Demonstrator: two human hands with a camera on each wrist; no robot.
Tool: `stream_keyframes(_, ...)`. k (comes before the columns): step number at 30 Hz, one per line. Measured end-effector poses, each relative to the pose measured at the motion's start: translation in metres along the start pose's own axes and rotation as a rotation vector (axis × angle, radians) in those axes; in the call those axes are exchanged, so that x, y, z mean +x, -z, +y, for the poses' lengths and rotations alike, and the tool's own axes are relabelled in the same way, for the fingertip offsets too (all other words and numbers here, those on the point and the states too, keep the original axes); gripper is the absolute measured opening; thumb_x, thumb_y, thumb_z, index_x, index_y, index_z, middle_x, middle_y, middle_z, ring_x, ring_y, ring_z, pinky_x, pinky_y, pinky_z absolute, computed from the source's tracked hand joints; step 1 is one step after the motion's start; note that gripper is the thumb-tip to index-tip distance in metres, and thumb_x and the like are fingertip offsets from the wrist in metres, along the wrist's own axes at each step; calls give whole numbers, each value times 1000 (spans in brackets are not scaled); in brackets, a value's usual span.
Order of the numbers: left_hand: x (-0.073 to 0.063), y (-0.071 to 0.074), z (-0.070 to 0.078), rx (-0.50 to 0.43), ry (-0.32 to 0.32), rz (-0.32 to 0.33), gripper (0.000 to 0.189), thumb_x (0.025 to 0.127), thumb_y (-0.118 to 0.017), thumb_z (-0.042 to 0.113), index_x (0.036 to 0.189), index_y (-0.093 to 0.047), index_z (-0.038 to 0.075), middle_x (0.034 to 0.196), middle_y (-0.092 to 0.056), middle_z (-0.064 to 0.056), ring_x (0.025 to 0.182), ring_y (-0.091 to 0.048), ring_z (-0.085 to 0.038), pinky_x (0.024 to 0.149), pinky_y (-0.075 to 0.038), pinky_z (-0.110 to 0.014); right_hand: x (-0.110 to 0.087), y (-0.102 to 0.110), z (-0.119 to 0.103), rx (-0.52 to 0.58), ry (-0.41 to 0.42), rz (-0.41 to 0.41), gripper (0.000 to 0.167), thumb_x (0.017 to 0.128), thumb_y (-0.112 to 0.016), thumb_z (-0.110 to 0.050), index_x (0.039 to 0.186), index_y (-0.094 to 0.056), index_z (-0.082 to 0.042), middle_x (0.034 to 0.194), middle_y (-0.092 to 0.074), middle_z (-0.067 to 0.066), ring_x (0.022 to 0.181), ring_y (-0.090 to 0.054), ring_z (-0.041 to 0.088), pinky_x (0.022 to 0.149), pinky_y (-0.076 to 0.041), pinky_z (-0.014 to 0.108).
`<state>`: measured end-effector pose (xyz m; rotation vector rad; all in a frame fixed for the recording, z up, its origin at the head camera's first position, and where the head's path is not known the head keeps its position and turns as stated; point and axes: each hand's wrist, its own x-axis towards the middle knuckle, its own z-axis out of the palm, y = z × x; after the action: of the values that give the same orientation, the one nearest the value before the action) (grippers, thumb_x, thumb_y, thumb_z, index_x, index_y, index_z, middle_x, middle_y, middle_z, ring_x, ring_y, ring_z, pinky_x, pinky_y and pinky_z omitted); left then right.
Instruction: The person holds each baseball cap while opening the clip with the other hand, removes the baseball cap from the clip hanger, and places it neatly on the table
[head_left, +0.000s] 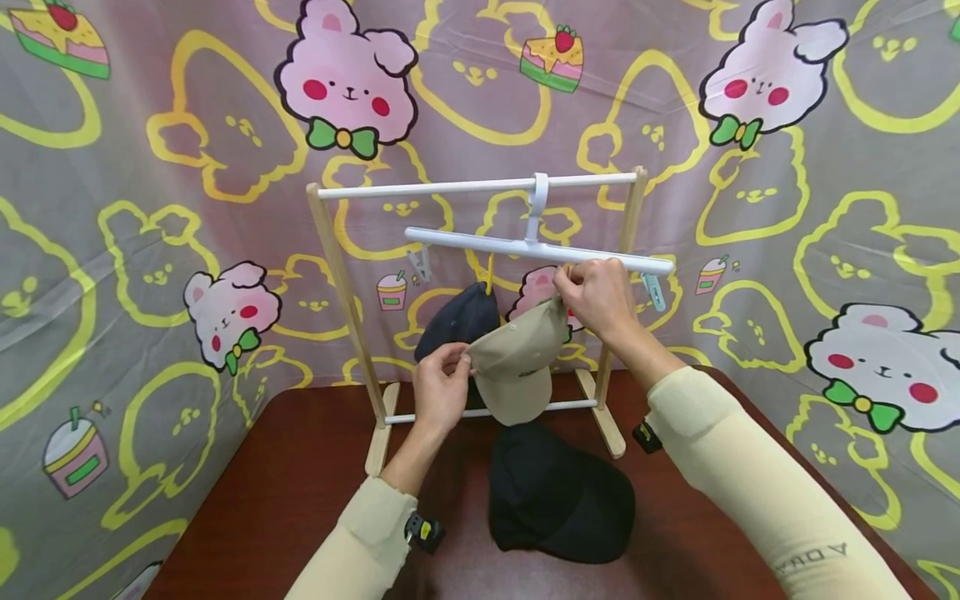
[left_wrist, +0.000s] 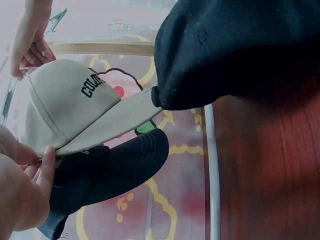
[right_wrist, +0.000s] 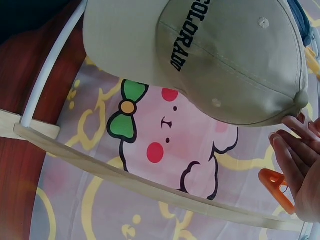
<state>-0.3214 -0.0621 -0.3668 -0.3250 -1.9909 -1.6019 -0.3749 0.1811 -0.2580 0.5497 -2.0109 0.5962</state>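
A beige baseball cap (head_left: 517, 350), lettered COLORADO in the right wrist view, hangs between both hands below a white hanger (head_left: 525, 245). My left hand (head_left: 440, 387) pinches its edge between thumb and fingers, near where brim meets crown in the left wrist view. At the cap's raised other end, my right hand (head_left: 597, 297) grips the edge just under the hanger bar; whether a clip is also between those fingers is hidden. Behind it, a navy cap (head_left: 459, 321) hangs from a yellow clip (head_left: 489, 275). An orange clip (right_wrist: 277, 190) shows beside my right hand.
The hanger hooks over the top rail (head_left: 465, 185) of a wood-and-white rack and tilts down to the right. A whitish clip (head_left: 420, 263) and a light-blue clip (head_left: 654, 292) dangle near its ends. A black cap (head_left: 558, 496) lies on the red-brown table (head_left: 247, 500) in front.
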Motion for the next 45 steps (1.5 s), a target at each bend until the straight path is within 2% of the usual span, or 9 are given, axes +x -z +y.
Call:
stream_keyframes(7, 2, 0, -4, 22, -50, 45, 16, 97, -64, -2, 109, -74, -5, 97, -75, -18, 80, -75, -27, 73, -62, -34, 1, 0, -1, 6, -15, -10, 55, 90, -62, -14, 38, -46, -18, 36, -41, -6, 32, -27, -3, 34, -21, 25)
stream_keyframes(12, 2, 2, -9, 38, -95, 64, 16, 98, -64, -2, 110, -74, -4, 98, -76, -18, 82, -76, -27, 74, -62, -35, 3, 0, 1, 10, -6, -7, 55, 90, -62, -12, 38, -46, -17, 36, -41, -6, 33, -32, 4, 37, -24, 27)
stream_keyframes(15, 1, 4, -14, 50, -89, 90, 15, 97, -64, -2, 108, -74, -3, 97, -76, -17, 80, -76, -26, 73, -62, -33, 3, -1, 4, 6, 5, 15, 53, 89, -63, -11, 39, -49, -16, 37, -41, -5, 37, -37, 12, 41, -27, 31)
stream_keyframes(20, -1, 9, -20, 74, -32, 120, 15, 96, -66, -2, 107, -75, -3, 93, -76, -16, 77, -76, -26, 68, -61, -29, 2, -1, 12, -7, -14, 30, 50, 91, -64, -13, 42, -56, -14, 40, -48, -2, 41, -42, 17, 43, -30, 33)
stream_keyframes(27, -5, 15, -24, 65, -1, 81, 15, 96, -65, -2, 107, -75, -4, 92, -76, -17, 77, -76, -28, 68, -60, -28, 0, 1, 17, 15, -58, 12, 43, 93, -67, -20, 51, -70, -10, 46, -60, 1, 41, -49, 14, 39, -30, 25)
stream_keyframes(33, -16, 21, -29, 63, 27, 27, 16, 95, -65, -3, 107, -74, -5, 92, -75, -18, 78, -76, -30, 66, -58, -23, -3, 3, 21, 37, -56, 53, 45, 91, -69, -19, 47, -68, -11, 44, -59, 0, 40, -42, 7, 42, -28, 23)
stream_keyframes(38, -26, 26, -38, 55, 79, -18, 17, 95, -63, -5, 109, -72, -7, 95, -75, -21, 81, -76, -36, 63, -53, -17, -5, 3, 22, 47, -51, 68, 45, 90, -71, -19, 46, -67, -13, 44, -57, -2, 39, -37, 0, 42, -27, 23)
stream_keyframes(42, -31, 32, -42, 41, 121, -50, 17, 95, -63, -6, 110, -71, -9, 96, -74, -23, 81, -76, -35, 65, -54, -16, -6, 3, 24, 54, -70, 80, 42, 89, -74, -18, 48, -69, -11, 44, -59, 0, 39, -39, 3, 46, -30, 28)
stream_keyframes(45, -33, 37, -44, 46, 151, -64, 15, 96, -63, -6, 109, -70, -8, 98, -74, -22, 83, -76, -33, 67, -54, -16, -6, 4, 25, 63, -94, 86, 39, 90, -75, -19, 52, -71, -9, 49, -64, 3, 41, -46, 9, 48, -31, 29)
